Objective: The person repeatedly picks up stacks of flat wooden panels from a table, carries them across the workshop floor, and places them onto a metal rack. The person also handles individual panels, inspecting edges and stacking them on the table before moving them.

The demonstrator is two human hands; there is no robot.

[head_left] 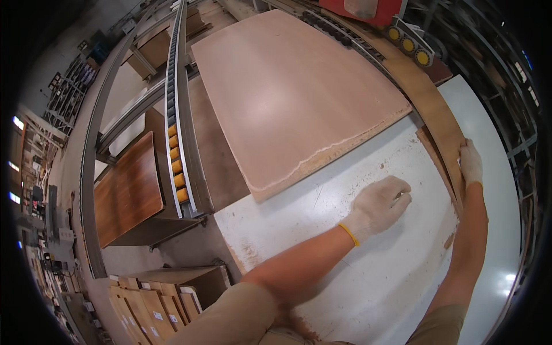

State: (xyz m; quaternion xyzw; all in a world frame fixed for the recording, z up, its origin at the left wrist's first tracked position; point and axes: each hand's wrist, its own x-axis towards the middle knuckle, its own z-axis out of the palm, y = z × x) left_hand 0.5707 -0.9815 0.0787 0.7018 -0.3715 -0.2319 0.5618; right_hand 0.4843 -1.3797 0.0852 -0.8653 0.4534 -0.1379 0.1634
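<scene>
My left hand (379,208), in a pale work glove with a yellow cuff, is above the scuffed white table (322,230). Its fingers are curled in; whether they hold anything small is hidden. At the right, my gloved right hand (471,163) grips the outer edge of a long brown strip (432,100). The strip runs away from me past a large pinkish-brown wood panel (299,95). That panel lies flat, its near edge rough and chipped, partly over the white table.
A roller rail with yellow wheels (177,167) stands left of the panel. Beyond it is a stack topped by a dark wood board (131,187). Cardboard pieces (150,313) stand at lower left. A red machine (359,10) with yellow rollers is at the far right.
</scene>
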